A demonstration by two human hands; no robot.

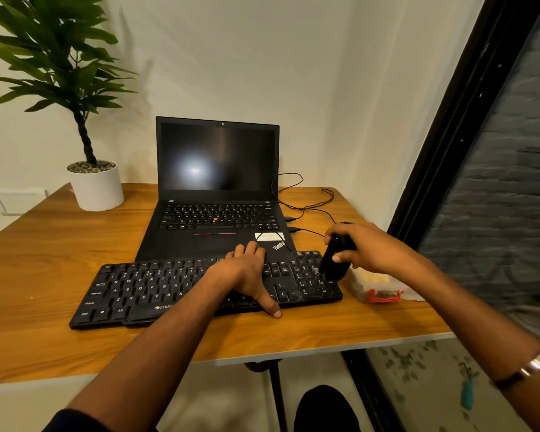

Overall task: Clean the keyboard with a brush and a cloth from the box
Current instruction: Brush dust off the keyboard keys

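right hand (360, 246) – fingers curled round black brush (334, 260), tip on keyboard (156, 288) numpad | left hand (248, 272) – fingers flat, pinning keys | box (378, 286) just beyond right fingers | risk: hard strokes may shove keyboard into box

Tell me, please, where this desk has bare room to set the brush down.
Bare wood lies left of the laptop, between the plant pot and the keyboard, and along the front edge. The right side is crowded with cables and the box.
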